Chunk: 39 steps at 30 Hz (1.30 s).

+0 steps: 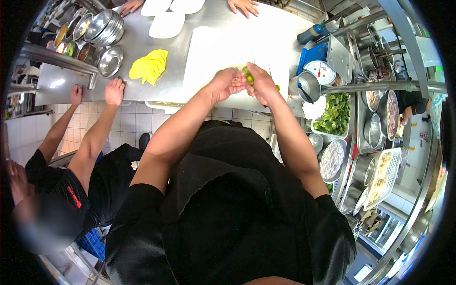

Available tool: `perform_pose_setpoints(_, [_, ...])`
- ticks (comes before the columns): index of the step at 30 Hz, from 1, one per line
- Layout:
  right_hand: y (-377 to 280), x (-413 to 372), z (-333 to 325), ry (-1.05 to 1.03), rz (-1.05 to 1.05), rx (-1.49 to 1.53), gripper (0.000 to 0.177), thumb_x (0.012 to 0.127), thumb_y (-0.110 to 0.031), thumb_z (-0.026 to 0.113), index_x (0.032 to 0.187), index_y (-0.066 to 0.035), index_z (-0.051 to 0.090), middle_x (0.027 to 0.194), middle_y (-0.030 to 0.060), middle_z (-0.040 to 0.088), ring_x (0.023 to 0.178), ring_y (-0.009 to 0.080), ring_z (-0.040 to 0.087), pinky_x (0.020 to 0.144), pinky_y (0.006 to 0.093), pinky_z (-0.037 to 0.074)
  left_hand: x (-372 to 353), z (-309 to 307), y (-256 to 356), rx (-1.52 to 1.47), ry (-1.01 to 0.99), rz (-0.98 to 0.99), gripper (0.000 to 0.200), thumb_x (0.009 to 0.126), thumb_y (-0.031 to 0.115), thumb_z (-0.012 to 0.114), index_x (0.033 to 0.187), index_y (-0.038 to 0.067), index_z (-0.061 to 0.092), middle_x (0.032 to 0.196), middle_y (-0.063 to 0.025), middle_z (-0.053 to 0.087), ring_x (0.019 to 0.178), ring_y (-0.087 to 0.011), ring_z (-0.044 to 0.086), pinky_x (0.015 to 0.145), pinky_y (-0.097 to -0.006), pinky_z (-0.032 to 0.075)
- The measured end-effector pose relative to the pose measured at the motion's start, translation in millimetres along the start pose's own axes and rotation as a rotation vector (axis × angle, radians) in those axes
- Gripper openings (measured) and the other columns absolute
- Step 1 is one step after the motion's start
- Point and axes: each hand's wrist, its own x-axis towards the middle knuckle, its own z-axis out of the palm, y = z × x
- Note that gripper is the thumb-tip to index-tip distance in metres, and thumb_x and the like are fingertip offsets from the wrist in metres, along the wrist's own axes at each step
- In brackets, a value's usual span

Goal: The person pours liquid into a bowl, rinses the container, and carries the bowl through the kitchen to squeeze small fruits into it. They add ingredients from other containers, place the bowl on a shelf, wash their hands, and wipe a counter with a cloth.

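Note:
Over the front part of a white cutting board (204, 61), my two hands are close together. My right hand (262, 85) has its fingers wrapped round a small green piece (248, 75), perhaps a lime. My left hand (229, 83) is palm up with fingers loosely curled beside it, and nothing can be made out in it. Another bit of green (278, 88) shows at the right edge of my right hand. A thin blade-like shape (269, 69) lies on the board just beyond my right hand, washed out by glare.
A yellow cloth (149, 67) and white plates (166, 24) lie on the steel table (180, 47). A co-worker (61, 175) leans on its left edge; another person's hand (243, 6) rests at the far edge. Right: scale (319, 72), metal pot (308, 85), leafy greens (334, 114).

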Motion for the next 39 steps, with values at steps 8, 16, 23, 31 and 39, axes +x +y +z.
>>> perform_pose_setpoints(8, [-4.2,-34.0,-31.2,-0.324,-0.024,0.725,0.031,0.097,-0.031,0.044,0.089,-0.004,0.057,0.098,0.0135,0.056,0.062,0.013,0.042,0.052,0.0238,0.039,-9.3,8.1,13.3,0.059,0.011,0.004,0.04,0.107,0.027,0.034,0.105,-0.005,0.057,0.098,-0.0156,0.064,0.09,-0.0237,0.064,0.093,-0.0372,0.054])
perform_pose_setpoints(16, [36.6,-60.0,-99.2,-0.087,-0.141,0.885,0.009,0.084,-0.01,0.051,0.085,-0.003,0.056,0.099,0.0156,0.058,0.061,0.0126,0.043,0.054,0.0251,0.041,-10.3,7.6,17.7,0.065,0.004,-0.006,0.041,0.106,0.027,0.035,0.109,-0.007,0.057,0.103,-0.0175,0.064,0.095,-0.0249,0.064,0.092,-0.0382,0.055])
perform_pose_setpoints(23, [73.0,-60.5,-141.5,0.044,-0.149,0.763,0.022,0.09,-0.005,0.05,0.111,0.0,0.054,0.101,0.0176,0.063,0.057,0.0088,0.041,0.053,0.0209,0.042,-11.4,9.9,20.1,0.061,-0.009,-0.011,0.04,0.106,0.026,0.037,0.11,-0.007,0.058,0.102,-0.0167,0.066,0.094,-0.0244,0.066,0.093,-0.0375,0.055])
perform_pose_setpoints(31, [38.0,-54.2,-89.3,-0.082,-0.174,0.541,0.034,0.104,-0.033,0.05,0.114,-0.002,0.058,0.088,0.0041,0.061,0.056,0.0049,0.039,0.047,0.0199,0.034,-19.5,35.1,47.3,0.128,-0.087,0.011,0.037,0.105,0.026,0.041,0.107,-0.006,0.06,0.095,-0.0129,0.067,0.083,-0.0203,0.066,0.085,-0.0338,0.057])
perform_pose_setpoints(39, [7.1,-52.1,-53.7,-0.144,-0.157,0.266,0.028,0.1,-0.019,0.058,0.124,-0.004,0.06,0.088,-0.0016,0.059,0.058,0.0035,0.04,0.05,0.018,0.035,-1.4,16.4,27.0,0.261,-0.005,-0.054,0.036,0.106,0.027,0.039,0.103,-0.002,0.061,0.091,-0.0096,0.067,0.082,-0.0178,0.064,0.081,-0.032,0.056])
